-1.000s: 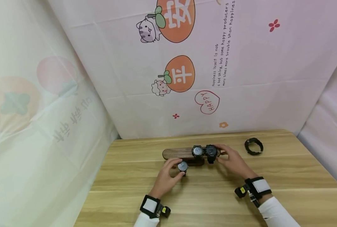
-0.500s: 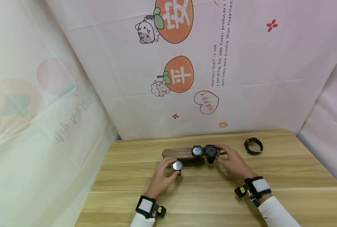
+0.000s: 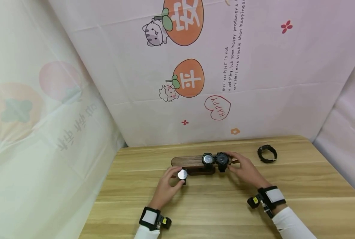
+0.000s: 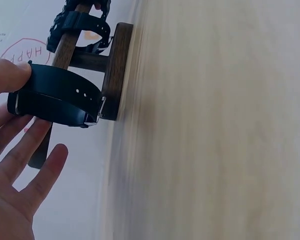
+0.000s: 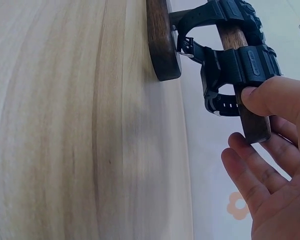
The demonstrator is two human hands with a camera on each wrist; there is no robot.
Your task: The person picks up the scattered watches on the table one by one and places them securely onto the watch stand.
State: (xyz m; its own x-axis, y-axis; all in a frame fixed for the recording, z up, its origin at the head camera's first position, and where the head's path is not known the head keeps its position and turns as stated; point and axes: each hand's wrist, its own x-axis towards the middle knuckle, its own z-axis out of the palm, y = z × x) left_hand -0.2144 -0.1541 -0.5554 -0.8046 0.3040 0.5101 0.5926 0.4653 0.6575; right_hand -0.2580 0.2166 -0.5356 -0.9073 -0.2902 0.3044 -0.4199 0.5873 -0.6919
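A round-faced wristwatch (image 3: pixel 182 174) with a dark strap is pinched by my left hand (image 3: pixel 163 191), just in front of the left part of a dark wooden watch stand (image 3: pixel 183 161). In the left wrist view its strap (image 4: pixel 60 95) forms a closed loop that hides part of the bar (image 4: pixel 38 155). My right hand (image 3: pixel 247 171) grips the stand's right end, thumb against the bar (image 5: pixel 255 125) beside a black watch (image 3: pixel 222 159). Left of that black watch, a second watch with a pale face (image 3: pixel 207 159) also sits round the bar.
A black watch with its strap looped (image 3: pixel 267 154) lies on the wooden table (image 3: pixel 219 205) at the right, past my right hand. The stand's base (image 3: pixel 201 171) rests near the back of the table. Behind rises a printed white cloth (image 3: pixel 141 122); more cloth hangs at both sides.
My left hand has shifted left with the round-faced watch, towards the stand's left end. The right hand, the stand and its two watches stay where they were.
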